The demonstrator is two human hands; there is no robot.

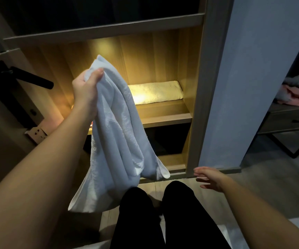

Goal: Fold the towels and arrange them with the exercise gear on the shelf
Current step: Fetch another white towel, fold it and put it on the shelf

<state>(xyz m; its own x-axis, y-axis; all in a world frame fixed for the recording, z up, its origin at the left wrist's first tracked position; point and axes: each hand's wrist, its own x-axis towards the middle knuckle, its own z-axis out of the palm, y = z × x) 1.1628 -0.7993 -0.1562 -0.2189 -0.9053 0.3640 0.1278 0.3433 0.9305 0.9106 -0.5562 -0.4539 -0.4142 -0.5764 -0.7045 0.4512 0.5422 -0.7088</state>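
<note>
A white towel [116, 141] hangs loose and unfolded in front of the lit wooden shelf [166, 119]. My left hand [86, 88] grips its top end, raised at the height of the lit compartment. The towel's lower corners dangle above my knees. My right hand [210, 178] is low at the right, fingers spread and holding nothing, a little right of the towel's lower corner. A folded towel [156, 93] lies at the back right of the lit shelf board. No exercise gear is plainly visible; something small and red shows behind the hanging towel.
A dark compartment [170, 139] lies below the lit board and a dark shelf above. A black handle [32, 79] juts out at the left. At the right stands a blue-grey wall [252, 87], beyond it a side table [288, 121] with pink and grey cloth. My legs in black trousers are below.
</note>
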